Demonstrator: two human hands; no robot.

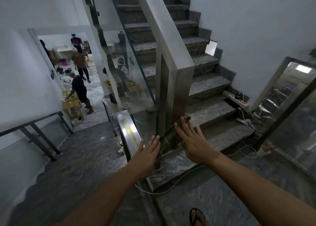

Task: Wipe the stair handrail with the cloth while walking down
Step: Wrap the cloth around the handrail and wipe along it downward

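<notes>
head view: standing on the grey marbled landing, wipe step is in hand at the foot of the brushed stainless-steel newel post (177,89), not on the sloped rail yet. Olive-green folded cloth with pale stripes (169,138) is pressed against the post's lower end, low down near the stair tread

right hand (191,143): fingers spread wide and flat, palm laid on the cloth, not gripping it. left hand (148,151): also open flat, fingers together, touching the cloth's lower edge, just beside the top of the shiny steel handrail of the down flight (127,131)

Judgement: post is nearly covered; next move calls for shifting the cloth left onto that lower handrail, closing one hand around it, then stepping down. White cable (171,186) runs across the landing edge near the sandalled foot (197,216), likely trip risk when walking down
</notes>
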